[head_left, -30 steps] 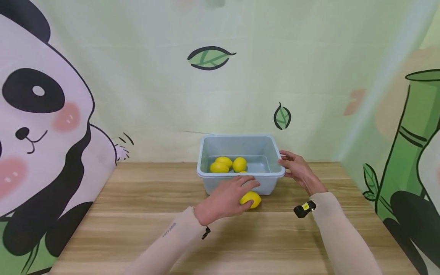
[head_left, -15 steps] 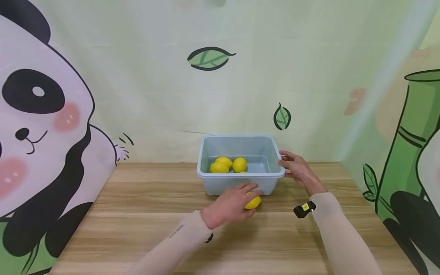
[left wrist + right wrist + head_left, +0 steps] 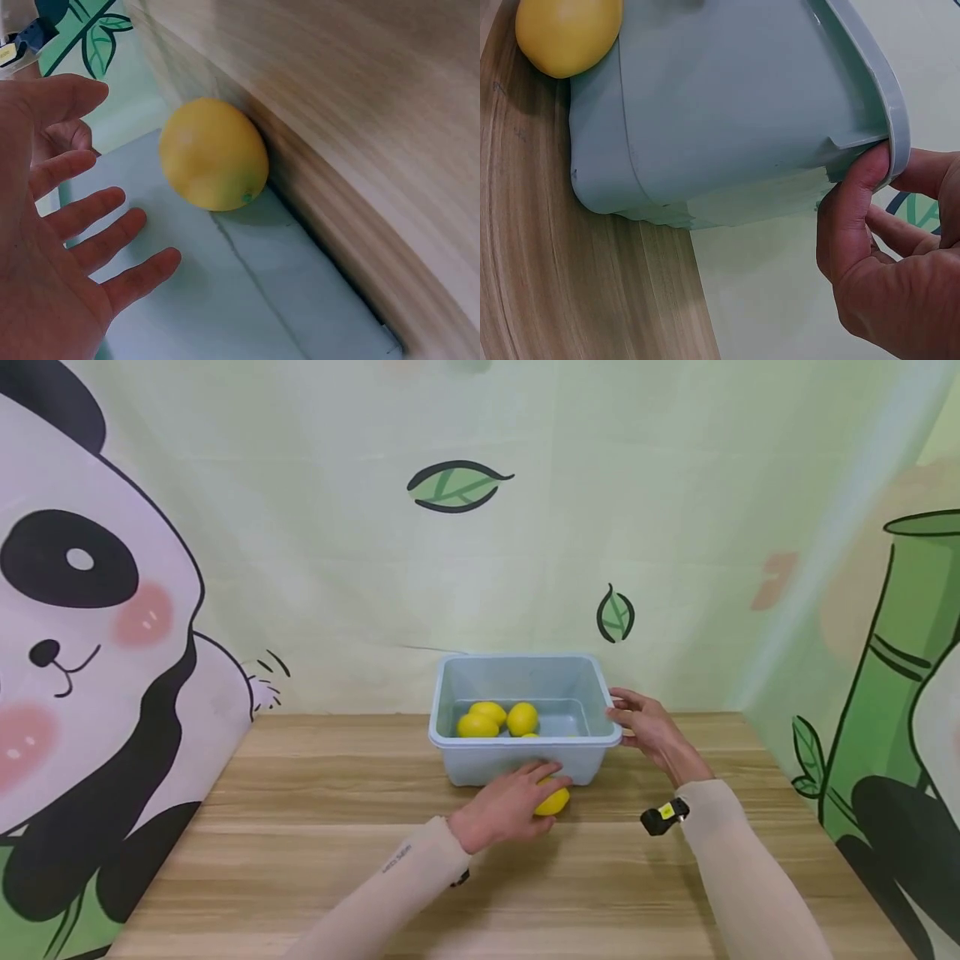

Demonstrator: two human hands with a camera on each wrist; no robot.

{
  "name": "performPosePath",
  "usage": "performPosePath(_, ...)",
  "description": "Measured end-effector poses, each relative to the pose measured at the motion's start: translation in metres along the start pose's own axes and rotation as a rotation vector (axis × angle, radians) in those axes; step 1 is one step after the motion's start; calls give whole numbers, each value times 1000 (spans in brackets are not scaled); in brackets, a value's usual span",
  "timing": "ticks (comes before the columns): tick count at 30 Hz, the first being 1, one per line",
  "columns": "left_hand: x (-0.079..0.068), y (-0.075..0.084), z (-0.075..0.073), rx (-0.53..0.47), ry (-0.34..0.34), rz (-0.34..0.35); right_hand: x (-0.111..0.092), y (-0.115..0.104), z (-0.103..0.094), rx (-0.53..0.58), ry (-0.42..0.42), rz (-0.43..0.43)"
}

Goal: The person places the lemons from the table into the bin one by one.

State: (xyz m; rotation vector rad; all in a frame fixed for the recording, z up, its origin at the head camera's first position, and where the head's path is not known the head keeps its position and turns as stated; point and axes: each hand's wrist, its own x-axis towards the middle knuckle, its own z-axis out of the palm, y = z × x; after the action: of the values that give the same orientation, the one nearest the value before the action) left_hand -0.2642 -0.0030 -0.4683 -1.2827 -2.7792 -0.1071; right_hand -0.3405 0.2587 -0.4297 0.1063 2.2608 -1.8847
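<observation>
A light blue plastic bin [image 3: 525,758] stands at the back of the wooden table, with several yellow lemons [image 3: 522,719] inside. One more lemon [image 3: 555,802] lies on the table against the bin's front wall. Over its left side reaches my left hand [image 3: 504,806], partly covering it. In the left wrist view, the fingers [image 3: 112,240] are spread and loosely bent, with a gap between them and the lemon [image 3: 214,154]. My right hand [image 3: 651,727] grips the bin's right rim; the right wrist view has the thumb [image 3: 862,169] pressed under the rim and fingers across from it.
The wooden table [image 3: 322,827] extends to both sides and in front of the bin. Behind it hangs a pale green backdrop [image 3: 322,568] with printed pandas, leaves and bamboo, close to the bin's rear. A wristband device [image 3: 664,816] sits on the right wrist.
My left hand has shifted a little right and toward me, now covering the left part of the lemon in front. The right hand and the bin have stayed put.
</observation>
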Motion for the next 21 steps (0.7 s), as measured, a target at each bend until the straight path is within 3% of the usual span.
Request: performPosePath(21,8,-3,18,69,-44,60,2,-1,0,12,8,15)
